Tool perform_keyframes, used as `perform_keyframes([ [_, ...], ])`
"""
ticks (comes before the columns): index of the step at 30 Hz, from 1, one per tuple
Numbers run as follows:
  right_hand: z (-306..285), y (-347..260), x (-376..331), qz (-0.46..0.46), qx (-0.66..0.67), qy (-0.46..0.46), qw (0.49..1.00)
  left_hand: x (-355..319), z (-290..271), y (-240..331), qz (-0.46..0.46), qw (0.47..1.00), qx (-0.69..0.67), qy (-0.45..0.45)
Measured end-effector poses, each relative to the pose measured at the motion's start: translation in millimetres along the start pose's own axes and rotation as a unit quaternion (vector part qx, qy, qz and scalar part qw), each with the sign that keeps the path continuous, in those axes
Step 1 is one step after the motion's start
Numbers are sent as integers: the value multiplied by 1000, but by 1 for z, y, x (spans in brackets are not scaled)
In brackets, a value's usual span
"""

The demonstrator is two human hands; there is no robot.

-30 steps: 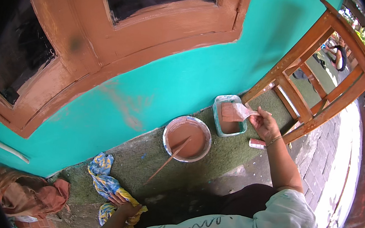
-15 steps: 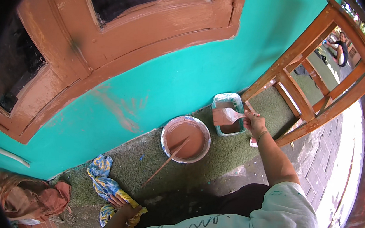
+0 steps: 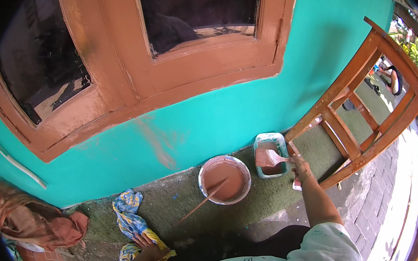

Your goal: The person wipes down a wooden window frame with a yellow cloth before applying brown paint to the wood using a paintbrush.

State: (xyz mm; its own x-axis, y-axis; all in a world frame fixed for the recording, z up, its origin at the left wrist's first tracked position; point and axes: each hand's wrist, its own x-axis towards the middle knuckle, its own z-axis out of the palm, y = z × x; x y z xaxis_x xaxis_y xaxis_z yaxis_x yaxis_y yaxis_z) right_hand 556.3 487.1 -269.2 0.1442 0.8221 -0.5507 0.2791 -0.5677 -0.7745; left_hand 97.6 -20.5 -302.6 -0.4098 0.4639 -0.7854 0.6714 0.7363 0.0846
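My right hand (image 3: 301, 168) is closed round the handle of a wide flat paintbrush (image 3: 278, 158). The brown-coated bristles lie over a rectangular plastic tub (image 3: 279, 176) with brown paint inside. Left of it stands a round white bucket (image 3: 246, 188) of brown paint, a thin wooden stick (image 3: 200, 205) leaning over its rim. On the lower left, my left hand (image 3: 151, 247) rests with its fingers stretched out on a crumpled blue and yellow cloth (image 3: 130, 218).
A turquoise wall (image 3: 211, 110) with a brown smear runs behind the tubs, below a brown window frame (image 3: 109, 70). A wooden chair-like frame (image 3: 342, 131) stands at the right. Brown fabric (image 3: 39, 220) is heaped at the left. Another person (image 3: 394, 80) sits far off.
My view has tilted up, so the window shows more and everything sits lower and further right. The paintbrush remains in my right hand over the tub; my left hand stays on the cloth.
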Motion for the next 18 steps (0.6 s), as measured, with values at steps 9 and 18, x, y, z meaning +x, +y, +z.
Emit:
perform_keyframes([
  [9,5,-51,-64,-341,-177,120,915,56,63,-43,-2,992,72,105],
  [18,61,27,-90,122,-76,-439,887,46,47,-35,-2,995,73,74],
])
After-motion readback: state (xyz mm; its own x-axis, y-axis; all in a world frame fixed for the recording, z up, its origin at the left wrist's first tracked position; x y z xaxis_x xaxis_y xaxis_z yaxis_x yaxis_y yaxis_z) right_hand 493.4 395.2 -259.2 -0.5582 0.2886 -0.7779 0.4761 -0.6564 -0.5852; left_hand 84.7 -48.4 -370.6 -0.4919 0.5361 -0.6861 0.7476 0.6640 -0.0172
